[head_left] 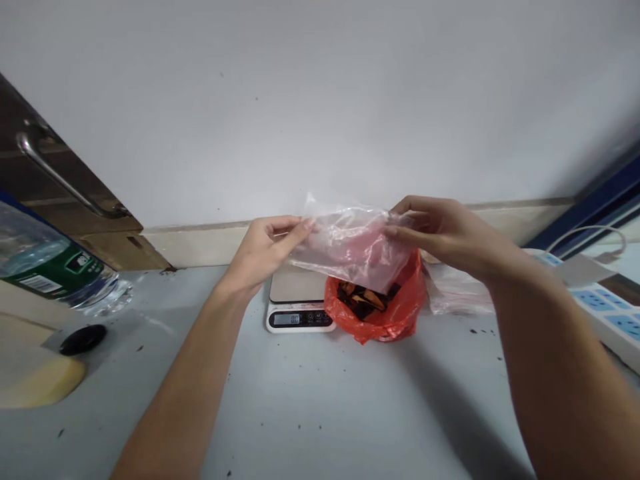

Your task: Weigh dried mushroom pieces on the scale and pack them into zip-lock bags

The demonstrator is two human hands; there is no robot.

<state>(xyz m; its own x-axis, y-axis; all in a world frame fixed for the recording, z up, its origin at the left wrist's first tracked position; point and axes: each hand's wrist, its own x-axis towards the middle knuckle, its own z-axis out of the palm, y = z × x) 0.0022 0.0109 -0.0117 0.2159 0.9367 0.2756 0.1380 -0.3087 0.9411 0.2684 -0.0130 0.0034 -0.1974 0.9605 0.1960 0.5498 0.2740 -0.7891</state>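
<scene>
A clear plastic bag (pixel 350 243) is stretched between my two hands, above the table. My left hand (pixel 267 248) pinches its left edge between thumb and fingers. At the opposite edge my right hand (pixel 440 230) grips the bag the same way. Below it stands a kitchen scale (pixel 296 287) whose display reads 0.0; the bag hides part of its plate. Against the scale's right side sits a red plastic bag (pixel 380 327), its mouth open, with dark brown and orange dried pieces (pixel 364 299) inside.
More clear plastic bags (pixel 457 290) lie right of the red bag. A power strip (pixel 603 307) with a cable is at the far right. On the left are a large water bottle (pixel 55 260), a black oval object (pixel 83 339) and a metal-handled door (pixel 65 180). A wall rises behind.
</scene>
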